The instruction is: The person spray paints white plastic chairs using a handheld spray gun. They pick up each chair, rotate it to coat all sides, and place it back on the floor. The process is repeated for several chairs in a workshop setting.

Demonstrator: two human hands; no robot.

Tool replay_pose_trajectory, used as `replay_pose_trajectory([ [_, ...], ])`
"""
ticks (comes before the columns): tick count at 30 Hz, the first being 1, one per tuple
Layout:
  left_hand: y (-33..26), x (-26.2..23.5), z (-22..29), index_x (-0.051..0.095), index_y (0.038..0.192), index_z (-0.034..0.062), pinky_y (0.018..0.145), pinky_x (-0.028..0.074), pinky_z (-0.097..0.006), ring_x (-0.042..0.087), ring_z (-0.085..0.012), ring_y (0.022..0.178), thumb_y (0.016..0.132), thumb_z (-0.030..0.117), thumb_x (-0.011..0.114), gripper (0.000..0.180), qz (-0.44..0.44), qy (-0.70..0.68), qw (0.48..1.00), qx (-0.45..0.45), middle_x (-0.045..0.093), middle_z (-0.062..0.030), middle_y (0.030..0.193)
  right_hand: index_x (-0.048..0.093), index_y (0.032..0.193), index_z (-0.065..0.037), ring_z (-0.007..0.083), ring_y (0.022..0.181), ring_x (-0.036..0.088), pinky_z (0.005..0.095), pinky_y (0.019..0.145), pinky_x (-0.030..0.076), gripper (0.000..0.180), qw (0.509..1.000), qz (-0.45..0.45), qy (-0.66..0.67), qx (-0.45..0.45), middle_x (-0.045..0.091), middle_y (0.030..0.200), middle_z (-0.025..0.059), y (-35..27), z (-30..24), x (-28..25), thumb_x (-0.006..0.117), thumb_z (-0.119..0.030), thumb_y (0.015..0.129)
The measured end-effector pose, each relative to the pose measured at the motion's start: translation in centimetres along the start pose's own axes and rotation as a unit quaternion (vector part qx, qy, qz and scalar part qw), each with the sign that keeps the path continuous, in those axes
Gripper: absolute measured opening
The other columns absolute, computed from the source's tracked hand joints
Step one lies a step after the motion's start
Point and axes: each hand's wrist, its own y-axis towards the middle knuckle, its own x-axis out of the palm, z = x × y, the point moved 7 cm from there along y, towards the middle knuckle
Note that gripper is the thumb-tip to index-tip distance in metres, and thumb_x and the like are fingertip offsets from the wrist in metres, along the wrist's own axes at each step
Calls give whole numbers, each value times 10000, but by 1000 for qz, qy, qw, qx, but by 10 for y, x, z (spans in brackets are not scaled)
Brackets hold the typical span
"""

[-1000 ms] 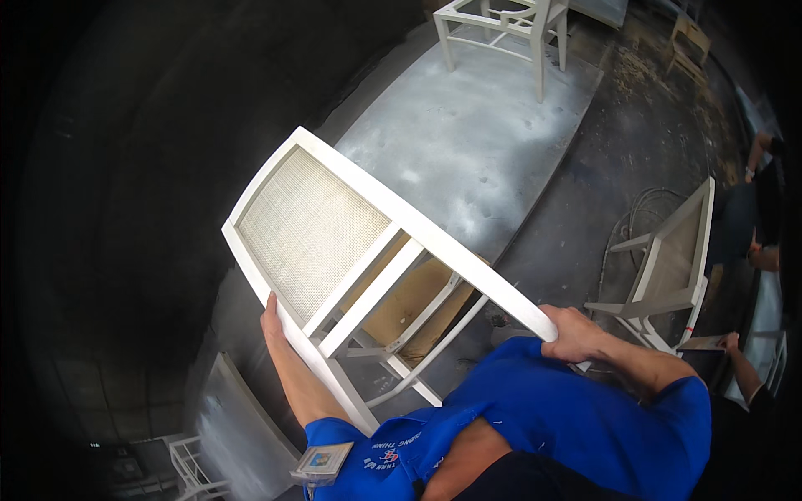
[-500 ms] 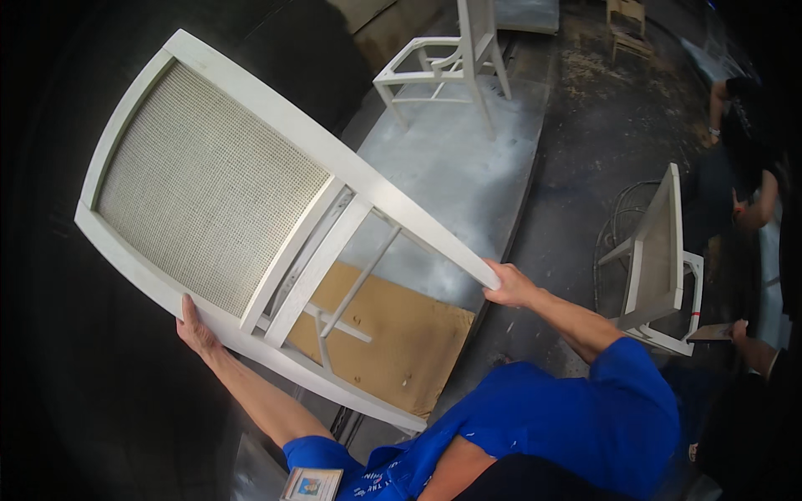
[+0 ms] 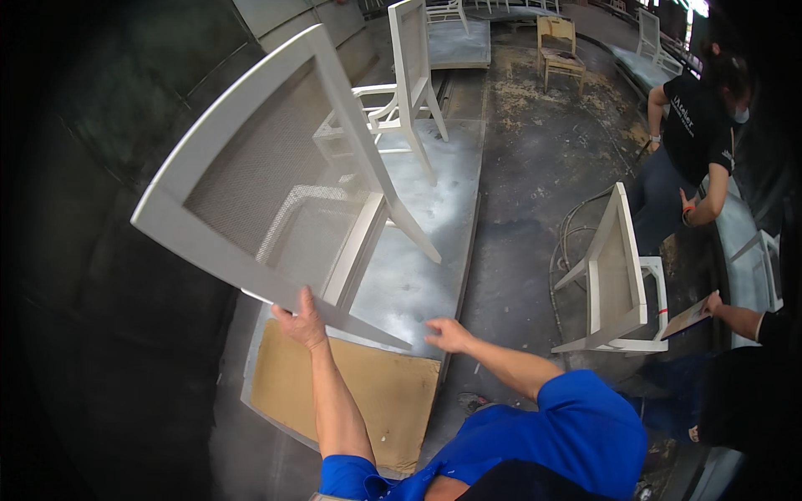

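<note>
White chair frame (image 3: pixel 276 192) before platform (image 3: pixel 434 250)

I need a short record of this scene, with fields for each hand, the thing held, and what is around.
left hand: grips the lower rail of the chair frame
right hand: open, off the frame
held thing: white chair frame with mesh panel, tilted
below: brown board on grey platform
nearby: white chair; a person in black

It was a furniture workshop, likely a paint-finishing area. White chairs (image 3: pixel 393 108) stood on a long grey platform (image 3: pixel 434 225) dusted with overspray, more chairs sat along the stained concrete floor (image 3: pixel 535 167), and a hose (image 3: pixel 568 242) lay coiled there.
</note>
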Motion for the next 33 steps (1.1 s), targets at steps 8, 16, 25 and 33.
replay_pose_trajectory([
  [8, -23, 82, -8, 605, 1165, 37, 883, 517, -428, 677, -363, 1025, 803, 303, 878, 526, -143, 25, 988, -50, 702, -185, 1088, 675, 1297, -43, 331, 1203, 663, 416, 1009, 524, 583, 951, -142, -109, 251, 701, 1254, 207, -199, 197, 21, 769, -418, 861],
  [16, -260, -57, -216, 546, 1375, 13, 1062, 482, -428, 596, -370, 1288, 889, 435, 743, 673, -146, 203, 866, -433, 647, -218, 1340, 565, 1407, 17, 359, 1147, 671, 417, 971, 541, 629, 846, -229, -244, 415, 662, 1304, 248, -307, 226, -90, 697, -410, 966],
  [25, -656, -289, -251, 525, 1381, -72, 1016, 525, -425, 643, -363, 1236, 862, 406, 750, 741, 149, 149, 493, -844, 629, -273, 1350, 561, 1401, 21, 309, 1096, 669, 413, 933, 545, 616, 861, -286, -268, 325, 673, 1247, 217, -254, 131, -141, 707, -390, 967],
  [33, -654, -295, -315, 195, 1590, -17, 1119, 422, -460, 431, -374, 1419, 836, 223, 833, 1016, 555, -207, 437, -677, 343, -232, 1603, 557, 1396, 25, 266, 1050, 668, 410, 899, 548, 605, 856, -316, -293, 286, 682, 1196, 190, -210, 80, -126, 717, -372, 969],
])
